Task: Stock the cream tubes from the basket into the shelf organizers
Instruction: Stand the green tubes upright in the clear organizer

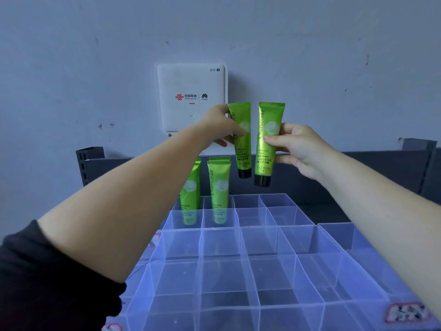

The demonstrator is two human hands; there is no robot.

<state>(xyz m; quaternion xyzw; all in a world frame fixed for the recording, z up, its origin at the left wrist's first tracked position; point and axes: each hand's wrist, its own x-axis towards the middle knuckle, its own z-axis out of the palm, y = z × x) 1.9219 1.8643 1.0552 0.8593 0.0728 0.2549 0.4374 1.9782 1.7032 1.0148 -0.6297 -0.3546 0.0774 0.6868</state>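
Above the clear organizer (238, 247), the left hand (220, 125) and right hand (298, 144) each grasp one green tube (242, 139) (268, 142).

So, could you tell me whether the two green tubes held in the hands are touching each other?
Apart. The head view shows a strip of wall and shelf between the left-hand tube and the right-hand tube along their whole length.

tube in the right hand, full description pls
The tube in the right hand is glossy green plastic with a black cap at the bottom, crimped end up, near upright. It reads "Chamomile" and "FLORAL" around a pale flower. The right hand pinches its middle, holding it in the air above the clear organizer, touching nothing else.
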